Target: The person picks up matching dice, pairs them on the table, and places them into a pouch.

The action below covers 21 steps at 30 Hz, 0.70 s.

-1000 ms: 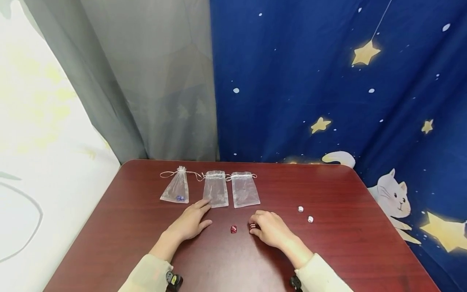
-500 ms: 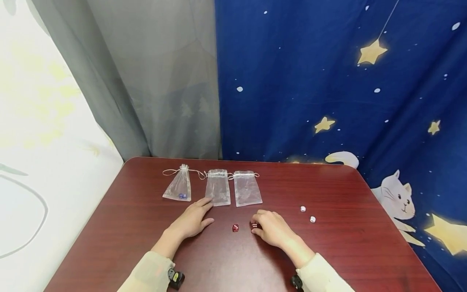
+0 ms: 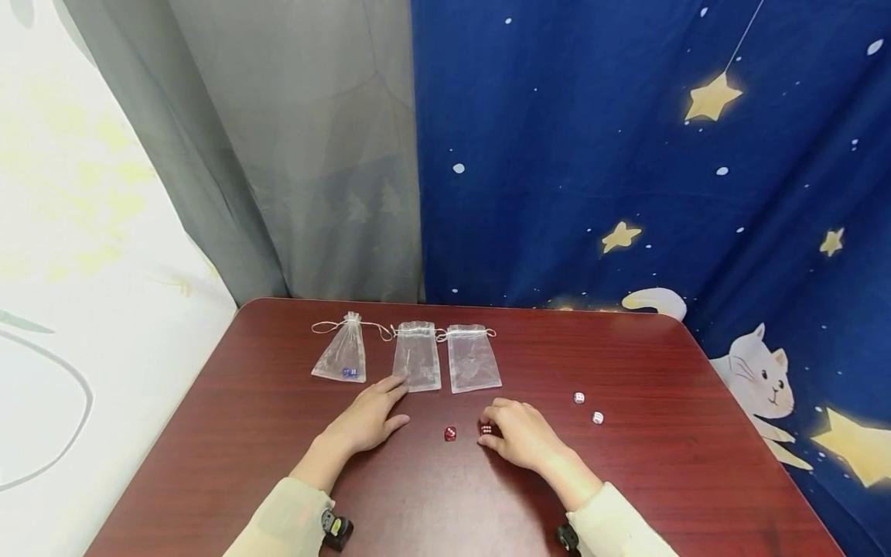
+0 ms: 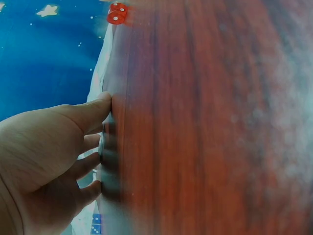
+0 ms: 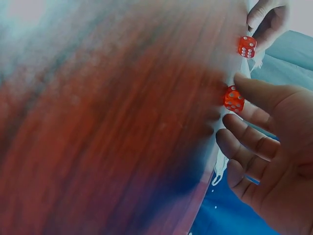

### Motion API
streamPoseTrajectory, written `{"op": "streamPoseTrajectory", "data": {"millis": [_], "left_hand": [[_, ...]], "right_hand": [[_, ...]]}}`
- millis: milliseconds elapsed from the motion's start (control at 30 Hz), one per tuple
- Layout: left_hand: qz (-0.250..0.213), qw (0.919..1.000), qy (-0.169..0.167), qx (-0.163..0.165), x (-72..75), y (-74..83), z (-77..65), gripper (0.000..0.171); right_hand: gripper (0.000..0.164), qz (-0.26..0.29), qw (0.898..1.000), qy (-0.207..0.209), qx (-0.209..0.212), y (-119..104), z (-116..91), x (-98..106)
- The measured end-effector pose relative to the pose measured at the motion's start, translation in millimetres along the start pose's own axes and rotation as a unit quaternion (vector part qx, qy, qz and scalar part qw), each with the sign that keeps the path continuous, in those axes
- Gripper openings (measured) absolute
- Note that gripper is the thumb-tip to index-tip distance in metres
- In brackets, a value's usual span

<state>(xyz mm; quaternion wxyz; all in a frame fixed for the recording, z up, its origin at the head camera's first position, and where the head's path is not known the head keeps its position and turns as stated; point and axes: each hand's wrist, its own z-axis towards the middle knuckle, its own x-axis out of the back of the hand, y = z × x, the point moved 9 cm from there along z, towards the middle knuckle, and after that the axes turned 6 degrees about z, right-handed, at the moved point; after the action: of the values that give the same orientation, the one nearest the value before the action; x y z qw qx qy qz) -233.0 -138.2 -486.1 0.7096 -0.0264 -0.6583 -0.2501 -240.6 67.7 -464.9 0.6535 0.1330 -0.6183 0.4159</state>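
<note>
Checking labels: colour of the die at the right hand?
That die is red, dotted white; it shows best in the right wrist view.

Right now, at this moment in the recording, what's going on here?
A person has both arms over a dark red table. Their right hand has a red die between thumb and fingers; another red die lies to the left of it. The left hand rests with its fingertips at the near corner of the middle bag. The left bag is gathered at its neck, two blue dice inside; the right bag lies flat. Two white dice lie farther right.
</note>
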Motion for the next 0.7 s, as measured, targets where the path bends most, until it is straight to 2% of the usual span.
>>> {"op": "streamPoseTrajectory", "data": {"millis": [700], "left_hand": [[0.005,0.9999,0.012,-0.007,-0.7,-0.6,0.9,0.05]], "right_hand": [[0.023,0.01,0.999,0.021,-0.024,1.9,0.9,7.0]]}}
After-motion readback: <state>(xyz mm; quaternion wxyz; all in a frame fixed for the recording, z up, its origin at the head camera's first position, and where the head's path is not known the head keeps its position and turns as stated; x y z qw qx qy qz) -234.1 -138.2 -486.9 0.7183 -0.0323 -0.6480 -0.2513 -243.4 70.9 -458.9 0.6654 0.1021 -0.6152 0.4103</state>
